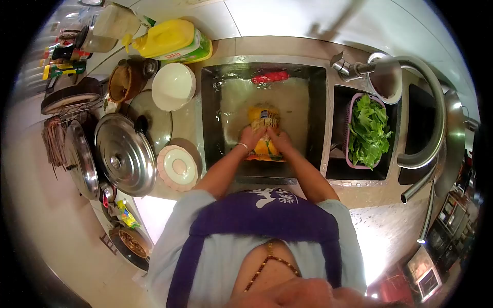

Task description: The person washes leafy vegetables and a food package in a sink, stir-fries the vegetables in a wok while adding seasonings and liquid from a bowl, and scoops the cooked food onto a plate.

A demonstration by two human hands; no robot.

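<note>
A yellow printed plastic bag is in the large sink basin, above or in shallow cloudy water. My left hand is closed on its left side, and a light bracelet circles that wrist. From the right, my right hand grips the same bag close to the left one. The fingertips are partly hidden against the bag, whose contents I cannot make out. Farther back in the basin lies a crumpled red packet or wrapper.
Right of the basin, a pink basket of leafy greens sits in a smaller sink under a curved faucet. On the left are a white bowl, a scalloped dish, a steel lid and a yellow jug.
</note>
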